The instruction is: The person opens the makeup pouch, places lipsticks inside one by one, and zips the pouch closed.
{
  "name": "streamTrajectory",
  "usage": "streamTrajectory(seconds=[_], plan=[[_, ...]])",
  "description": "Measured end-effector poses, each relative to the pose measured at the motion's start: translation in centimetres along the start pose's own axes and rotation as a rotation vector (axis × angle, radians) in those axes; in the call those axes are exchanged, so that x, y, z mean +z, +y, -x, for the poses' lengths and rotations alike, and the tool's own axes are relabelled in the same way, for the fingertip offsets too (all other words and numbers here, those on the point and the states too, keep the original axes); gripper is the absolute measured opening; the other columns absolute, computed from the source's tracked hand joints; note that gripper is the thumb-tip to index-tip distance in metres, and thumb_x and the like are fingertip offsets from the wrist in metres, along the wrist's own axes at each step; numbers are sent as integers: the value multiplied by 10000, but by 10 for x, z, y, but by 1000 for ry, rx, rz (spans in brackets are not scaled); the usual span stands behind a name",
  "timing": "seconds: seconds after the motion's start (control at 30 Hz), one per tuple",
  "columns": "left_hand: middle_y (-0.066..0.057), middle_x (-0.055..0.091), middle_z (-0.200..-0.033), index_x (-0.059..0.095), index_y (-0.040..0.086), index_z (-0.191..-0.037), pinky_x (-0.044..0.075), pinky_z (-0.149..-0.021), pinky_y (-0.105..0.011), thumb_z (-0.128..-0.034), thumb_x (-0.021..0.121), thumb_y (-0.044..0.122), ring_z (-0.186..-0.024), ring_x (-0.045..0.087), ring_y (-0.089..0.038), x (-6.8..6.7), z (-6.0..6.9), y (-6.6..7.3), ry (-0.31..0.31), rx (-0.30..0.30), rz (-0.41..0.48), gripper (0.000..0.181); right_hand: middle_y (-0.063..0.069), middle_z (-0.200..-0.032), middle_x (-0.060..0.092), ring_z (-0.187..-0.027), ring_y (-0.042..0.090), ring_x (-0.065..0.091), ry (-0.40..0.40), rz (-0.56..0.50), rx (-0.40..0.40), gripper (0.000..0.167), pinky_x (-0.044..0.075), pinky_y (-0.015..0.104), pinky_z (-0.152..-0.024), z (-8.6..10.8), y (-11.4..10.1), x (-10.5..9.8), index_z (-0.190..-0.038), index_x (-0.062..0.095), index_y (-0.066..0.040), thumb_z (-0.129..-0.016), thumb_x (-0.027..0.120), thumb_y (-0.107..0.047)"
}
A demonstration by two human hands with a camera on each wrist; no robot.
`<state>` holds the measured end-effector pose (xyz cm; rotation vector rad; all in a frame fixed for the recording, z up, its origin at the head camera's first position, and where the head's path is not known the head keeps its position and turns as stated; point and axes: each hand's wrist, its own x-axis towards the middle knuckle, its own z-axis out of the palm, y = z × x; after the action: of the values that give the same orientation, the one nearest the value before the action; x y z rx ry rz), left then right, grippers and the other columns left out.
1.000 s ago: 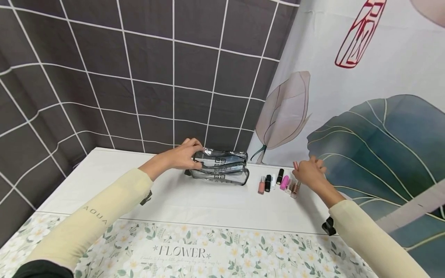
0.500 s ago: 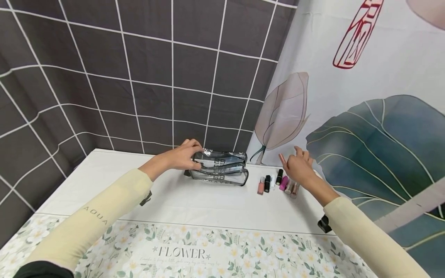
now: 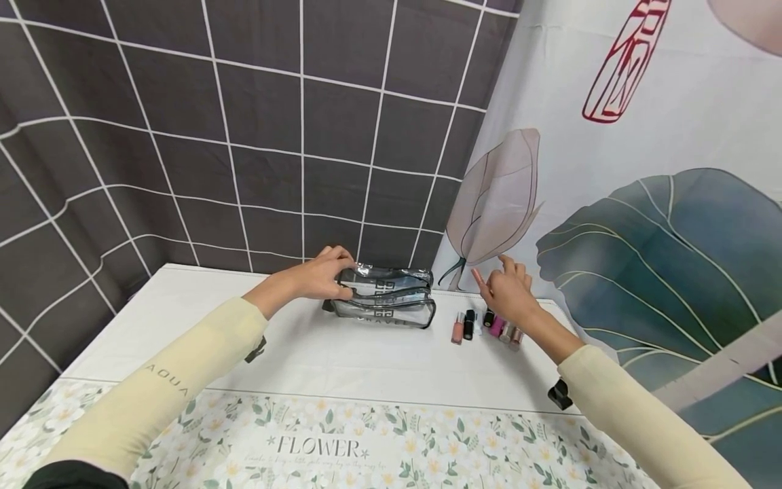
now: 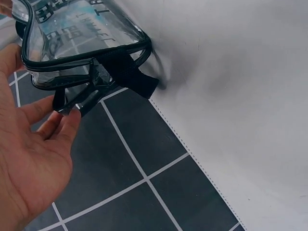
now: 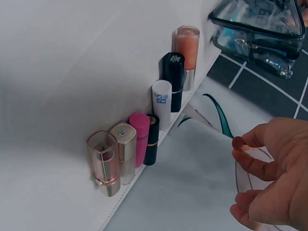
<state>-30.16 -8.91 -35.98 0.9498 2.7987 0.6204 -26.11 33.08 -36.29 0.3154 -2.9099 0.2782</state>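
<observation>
Slim pinkish-brown tube [image 3: 478, 276], pinched in right hand [image 3: 511, 293], was brought nearer the clear plastic, black-trimmed bag [image 3: 383, 314] gripped by left hand [image 3: 326, 273]; gap between hands was narrowed.

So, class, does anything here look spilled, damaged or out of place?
Nothing stands out: the makeup tubes form an uneven row with no visible spill or damage, the left hand holds the clear pouch, and the right hand pinches a pinkish item.

Your left sleeve [image 3: 153, 387]: pale yellow, close-fitting, grey lettering [image 3: 166, 379] "AQUA", black cloth [image 3: 76, 474] at upper end. Your right sleeve [image 3: 647, 421]: pale yellow. Your wrists: small black fitting [image 3: 560, 394] below each. Your left hand [image 3: 324, 274], right hand [image 3: 510, 292]: bare.
</observation>
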Motion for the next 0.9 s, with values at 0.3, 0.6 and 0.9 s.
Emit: streamTrajectory(seconds=[0.3,0.6,0.9], plan=[[-185,508,-1615,602,-3,-1596,497,-1199,-596,-947,689,362,-1403,455,-345,-2,0,0,-18,-4,1,750,416,-1722,371,-1489,622,371,43,36,-83,312,359,771,-1140,-6,-6,1,-886,724,27,-1124,609,-140],[-190,497,-1633,594,-5,-1602,489,-1210,-595,-954,686,363,-1419,447,-348,-4,-2,1,-22,-9,2,751,362,-1756,364,-1512,596,375,65,66,-142,309,352,749,-1169,-16,-18,-4,-933,742,0,-1149,578,-148],[-204,489,-1642,578,-18,-1613,483,-1219,-586,-950,691,352,-1417,444,-350,-5,-2,2,-43,-16,1,768,362,-1738,394,-1488,580,412,81,93,-202,275,390,707,-1120,-24,-39,-8,-958,743,18,-1133,621,-156]])
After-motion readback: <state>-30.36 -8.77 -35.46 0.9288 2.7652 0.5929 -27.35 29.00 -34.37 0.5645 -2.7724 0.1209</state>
